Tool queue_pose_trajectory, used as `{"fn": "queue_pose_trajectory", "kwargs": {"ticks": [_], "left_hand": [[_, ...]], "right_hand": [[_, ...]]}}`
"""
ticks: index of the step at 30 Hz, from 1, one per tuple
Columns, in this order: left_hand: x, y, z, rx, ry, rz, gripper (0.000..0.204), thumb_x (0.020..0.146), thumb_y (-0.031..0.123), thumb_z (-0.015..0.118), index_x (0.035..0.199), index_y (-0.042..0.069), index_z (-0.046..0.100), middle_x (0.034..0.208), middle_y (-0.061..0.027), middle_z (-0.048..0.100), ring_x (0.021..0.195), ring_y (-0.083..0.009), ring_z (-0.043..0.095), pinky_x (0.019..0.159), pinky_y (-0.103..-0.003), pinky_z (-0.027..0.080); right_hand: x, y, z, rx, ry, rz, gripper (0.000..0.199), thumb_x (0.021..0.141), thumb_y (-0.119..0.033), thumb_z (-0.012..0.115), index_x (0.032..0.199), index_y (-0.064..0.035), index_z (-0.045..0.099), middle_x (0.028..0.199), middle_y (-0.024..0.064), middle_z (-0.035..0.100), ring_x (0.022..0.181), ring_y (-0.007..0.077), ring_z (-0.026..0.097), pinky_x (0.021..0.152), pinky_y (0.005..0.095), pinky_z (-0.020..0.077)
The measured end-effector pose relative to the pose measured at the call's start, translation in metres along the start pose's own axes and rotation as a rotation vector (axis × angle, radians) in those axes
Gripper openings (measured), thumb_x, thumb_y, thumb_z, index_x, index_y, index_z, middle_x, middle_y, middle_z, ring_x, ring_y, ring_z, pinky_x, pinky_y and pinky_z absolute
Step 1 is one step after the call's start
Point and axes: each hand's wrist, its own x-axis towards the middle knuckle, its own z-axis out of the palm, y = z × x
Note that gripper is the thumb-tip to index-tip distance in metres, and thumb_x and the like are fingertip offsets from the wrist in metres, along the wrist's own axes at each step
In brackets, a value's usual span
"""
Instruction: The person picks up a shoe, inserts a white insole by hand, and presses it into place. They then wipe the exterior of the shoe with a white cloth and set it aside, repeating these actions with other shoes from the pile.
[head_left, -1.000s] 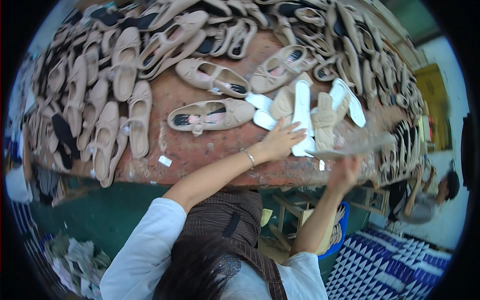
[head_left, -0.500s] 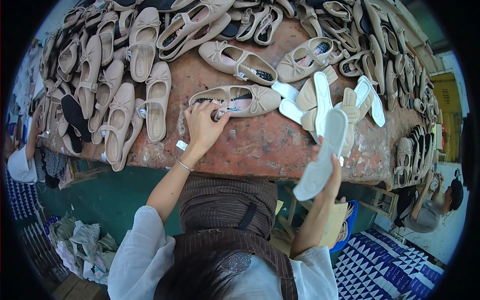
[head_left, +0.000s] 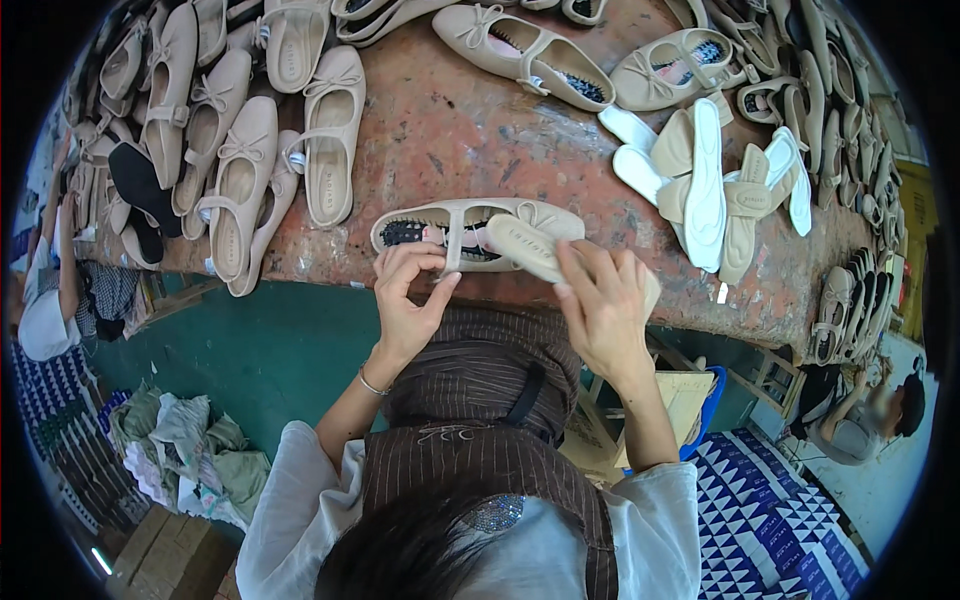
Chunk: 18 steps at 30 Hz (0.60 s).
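Note:
A beige strapped flat shoe [head_left: 570, 222] with a bow lies near the table's front edge, its toe to the right. Its inside shows dark and pink, without a lining sole at the heel. My left hand [head_left: 408, 300] grips the shoe's near side by the strap, fingers curled over the rim. In my right hand [head_left: 608, 315] is a beige insole [head_left: 522, 248], printed side up, held between thumb and fingers. The insole's narrower end slants over the shoe's opening near the toe. My palm hides part of its other end.
Loose white and beige insoles [head_left: 706, 190] lie piled to the right. Finished-looking beige shoes [head_left: 331, 150] crowd the left, and more line the far right [head_left: 833, 300]. Two unlined shoes [head_left: 525, 55] lie farther back. Another person [head_left: 860, 420] sits at the far right.
My right hand has brought the insole left to the shoe and turned it from its white underside to its beige face. The shoe sits closer to the table's front edge in view.

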Motion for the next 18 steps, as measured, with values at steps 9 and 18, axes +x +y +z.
{"fn": "queue_pose_trajectory", "kwargs": {"ticks": [9, 18], "left_hand": [[0.002, 0.006, -0.002, -0.128, 0.162, -0.228, 0.033, 0.083, 0.000, 0.074, 0.115, 0.001, 0.068, 0.106, -0.0117, 0.064, 0.095, -0.0255, 0.064, 0.098, -0.040, 0.045], [0.014, -0.016, -0.020, 0.033, 0.110, -0.417, 0.064, 0.078, 0.002, 0.084, 0.135, -0.003, 0.056, 0.114, -0.0067, 0.048, 0.085, -0.0134, 0.065, 0.066, -0.023, 0.055]], "right_hand": [[0.055, -0.014, 0.052, 0.173, -0.013, -0.226, 0.029, 0.072, -0.004, 0.072, 0.101, -0.0057, 0.077, 0.114, 0.0058, 0.070, 0.105, 0.0252, 0.061, 0.099, 0.0417, 0.0421], [0.071, -0.023, 0.081, 0.404, -0.029, -0.183, 0.026, 0.072, 0.001, 0.075, 0.098, -0.0004, 0.076, 0.110, 0.0124, 0.071, 0.101, 0.0310, 0.065, 0.093, 0.0431, 0.0487]]}}
